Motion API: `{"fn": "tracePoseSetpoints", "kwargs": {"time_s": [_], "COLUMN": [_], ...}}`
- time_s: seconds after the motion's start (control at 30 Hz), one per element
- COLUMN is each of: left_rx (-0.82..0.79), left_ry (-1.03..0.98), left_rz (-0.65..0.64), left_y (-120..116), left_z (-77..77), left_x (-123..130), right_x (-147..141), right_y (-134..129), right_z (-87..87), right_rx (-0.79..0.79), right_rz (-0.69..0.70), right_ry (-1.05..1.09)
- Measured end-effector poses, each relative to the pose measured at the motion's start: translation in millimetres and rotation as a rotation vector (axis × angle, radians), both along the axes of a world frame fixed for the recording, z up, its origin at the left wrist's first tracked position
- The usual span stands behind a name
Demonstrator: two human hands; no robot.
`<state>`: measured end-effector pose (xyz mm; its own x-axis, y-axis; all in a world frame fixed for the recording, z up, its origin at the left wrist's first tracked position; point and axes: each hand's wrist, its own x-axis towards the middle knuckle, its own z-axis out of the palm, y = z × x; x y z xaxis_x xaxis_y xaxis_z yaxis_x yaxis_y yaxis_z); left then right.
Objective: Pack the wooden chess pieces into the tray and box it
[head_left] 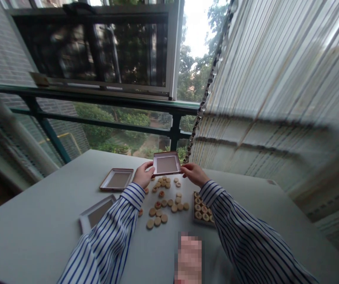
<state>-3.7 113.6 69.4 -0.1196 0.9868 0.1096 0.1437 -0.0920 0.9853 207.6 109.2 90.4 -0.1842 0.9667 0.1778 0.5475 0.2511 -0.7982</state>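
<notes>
Both hands, left (pixel 143 174) and right (pixel 195 174), pinch opposite ends of the shallow brown-rimmed rectangular box lid (pixel 167 164) at twelve o'clock, its long axis three-to-nine, above scattered round wooden pieces (pixel 163 203).

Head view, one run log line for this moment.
left hand: grips left side of shallow box; right hand: grips its right side; loose discs on table; two open trays at left; disc-filled tray at right, partly behind sleeve

Raised tray (pixel 168 165) blocks far side; flat trays (pixel 117 180) block left; gap between discs (pixel 180 206) and filled box (pixel 204 223).
</notes>
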Motion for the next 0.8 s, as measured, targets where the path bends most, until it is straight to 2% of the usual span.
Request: {"fn": "tracePoseSetpoints", "kwargs": {"time_s": [0.33, 0.6, 0.8], "left_rx": [0.041, 0.09, 0.099], "left_ry": [-0.073, 0.196, 0.215], "left_rz": [-0.113, -0.24, -0.355], "left_y": [-24, -47, -43], "left_z": [-3.4, 15.7, 22.0], "left_x": [37, 64, 80], "right_x": [42, 69, 86], "right_y": [-50, -86, -100], "right_z": [-1.4, -2.8, 2.3], "right_rx": [0.064, 0.137, 0.13], "right_rz": [-0.097, -0.176, -0.18], "right_ry": [0.061, -0.016, -0.059]}}
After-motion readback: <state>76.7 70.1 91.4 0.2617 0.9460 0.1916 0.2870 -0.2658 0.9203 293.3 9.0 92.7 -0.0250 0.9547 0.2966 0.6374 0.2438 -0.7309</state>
